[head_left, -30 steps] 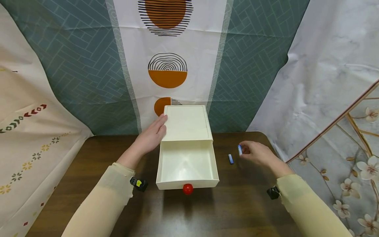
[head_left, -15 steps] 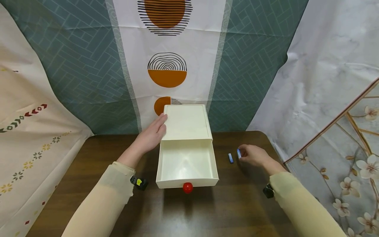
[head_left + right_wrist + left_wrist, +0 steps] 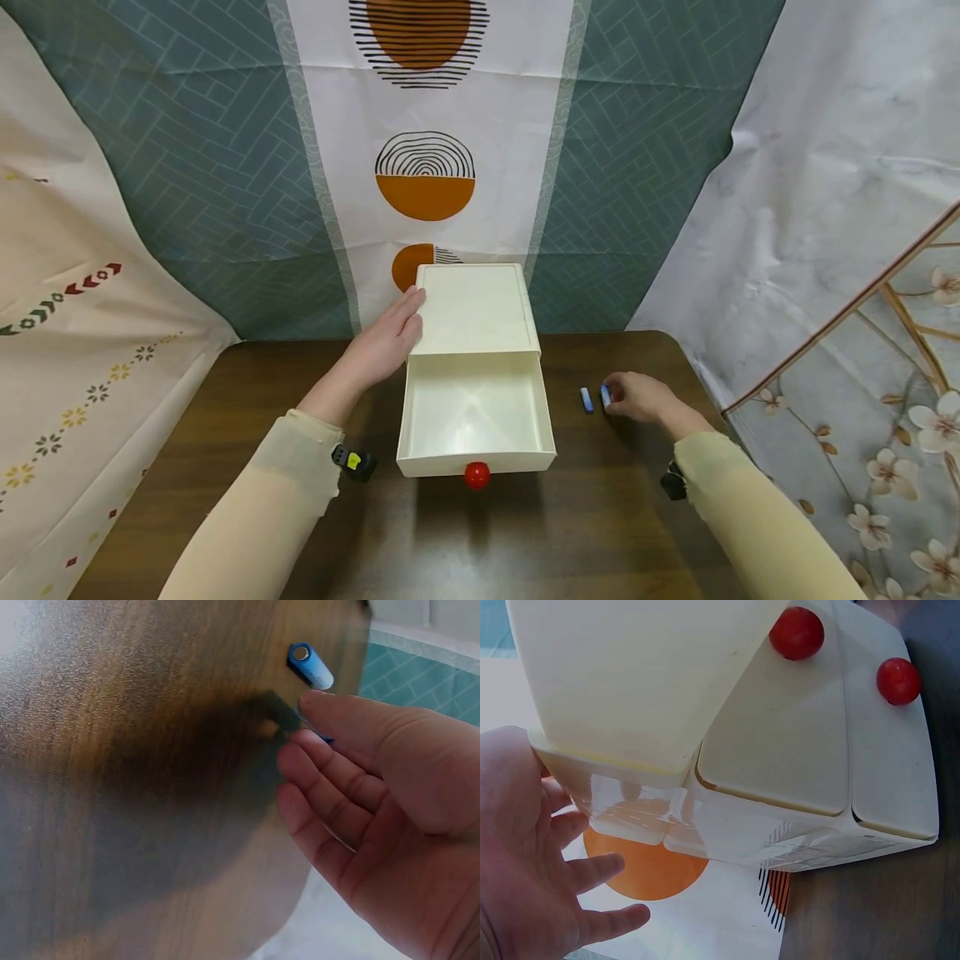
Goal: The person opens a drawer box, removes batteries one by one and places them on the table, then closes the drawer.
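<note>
A cream drawer cabinet (image 3: 474,310) stands on the table with its top drawer (image 3: 476,417) pulled out and nothing inside it. My left hand (image 3: 381,343) lies with straight fingers along the cabinet's upper left side; in the left wrist view its spread fingers (image 3: 592,874) are beside the cabinet wall. Off to the right, my right hand (image 3: 641,397) pinches a small blue battery (image 3: 604,395) between thumb and fingertips, close over the table. In the right wrist view the fingers mostly hide it. A second blue battery (image 3: 312,666) lies on the table just left of it.
A red round knob (image 3: 477,476) sits on the open drawer's front. Two lower drawers with red knobs (image 3: 898,681) are closed. The brown wooden table (image 3: 600,517) ends at a patterned cloth backdrop (image 3: 630,208), with more cloth at both sides.
My right hand has moved down and slightly left with the battery, bringing it beside the one on the table. My left hand stays at the cabinet's side.
</note>
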A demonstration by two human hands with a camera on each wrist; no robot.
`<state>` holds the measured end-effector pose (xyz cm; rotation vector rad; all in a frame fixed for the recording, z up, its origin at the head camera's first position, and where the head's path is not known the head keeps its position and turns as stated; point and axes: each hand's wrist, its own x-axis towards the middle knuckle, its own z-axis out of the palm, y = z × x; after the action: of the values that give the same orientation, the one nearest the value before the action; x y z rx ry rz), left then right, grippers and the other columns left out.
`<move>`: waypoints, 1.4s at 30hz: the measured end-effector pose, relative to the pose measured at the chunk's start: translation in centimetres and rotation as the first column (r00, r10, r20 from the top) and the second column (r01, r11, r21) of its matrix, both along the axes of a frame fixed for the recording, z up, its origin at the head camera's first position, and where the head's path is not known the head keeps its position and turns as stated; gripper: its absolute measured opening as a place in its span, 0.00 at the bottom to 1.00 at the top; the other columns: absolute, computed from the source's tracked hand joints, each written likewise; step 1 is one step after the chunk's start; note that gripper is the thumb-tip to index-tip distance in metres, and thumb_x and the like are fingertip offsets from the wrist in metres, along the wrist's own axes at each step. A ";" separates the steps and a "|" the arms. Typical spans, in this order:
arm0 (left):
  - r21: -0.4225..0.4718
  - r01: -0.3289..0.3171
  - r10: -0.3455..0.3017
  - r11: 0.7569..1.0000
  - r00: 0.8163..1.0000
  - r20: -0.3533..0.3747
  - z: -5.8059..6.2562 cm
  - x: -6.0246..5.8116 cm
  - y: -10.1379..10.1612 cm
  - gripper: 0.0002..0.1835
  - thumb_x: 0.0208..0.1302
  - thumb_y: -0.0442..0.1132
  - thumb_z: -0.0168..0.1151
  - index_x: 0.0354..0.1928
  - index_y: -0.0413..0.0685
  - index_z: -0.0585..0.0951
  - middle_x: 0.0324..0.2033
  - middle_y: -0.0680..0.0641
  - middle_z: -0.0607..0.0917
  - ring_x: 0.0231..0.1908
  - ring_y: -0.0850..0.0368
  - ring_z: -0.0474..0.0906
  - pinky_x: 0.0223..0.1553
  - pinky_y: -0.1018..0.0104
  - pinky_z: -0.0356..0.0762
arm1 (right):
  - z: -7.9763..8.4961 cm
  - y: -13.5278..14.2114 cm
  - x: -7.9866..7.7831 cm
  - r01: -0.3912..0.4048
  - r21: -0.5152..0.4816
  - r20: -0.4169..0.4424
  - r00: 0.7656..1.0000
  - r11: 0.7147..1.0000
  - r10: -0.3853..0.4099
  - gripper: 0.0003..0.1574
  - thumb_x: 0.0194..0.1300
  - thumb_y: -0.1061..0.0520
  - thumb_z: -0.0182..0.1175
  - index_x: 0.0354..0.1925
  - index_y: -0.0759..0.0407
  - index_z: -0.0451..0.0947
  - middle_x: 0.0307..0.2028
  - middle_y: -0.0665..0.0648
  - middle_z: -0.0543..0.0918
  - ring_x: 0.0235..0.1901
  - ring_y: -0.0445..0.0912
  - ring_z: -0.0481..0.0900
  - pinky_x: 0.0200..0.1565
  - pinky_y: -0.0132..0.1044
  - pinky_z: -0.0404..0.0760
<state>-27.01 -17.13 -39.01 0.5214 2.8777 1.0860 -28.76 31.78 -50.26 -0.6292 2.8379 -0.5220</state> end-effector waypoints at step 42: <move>0.011 -0.008 0.007 1.000 1.000 0.010 0.1 0.1 0.2 0.35 0.91 0.55 0.35 0.91 0.53 0.52 0.90 0.51 0.46 0.88 0.49 0.43 0.85 0.42 0.45 | -1.9 -0.4 -1.3 0.064 0.014 0.070 0.995 0.998 -0.065 0.37 0.67 0.51 0.78 0.65 0.69 0.79 0.38 0.55 0.87 0.39 0.50 0.84 0.45 0.54 0.85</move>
<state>-26.88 -16.95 -38.95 0.5044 2.8689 1.1029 -30.08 31.40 -52.18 -0.5085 2.8008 -0.5263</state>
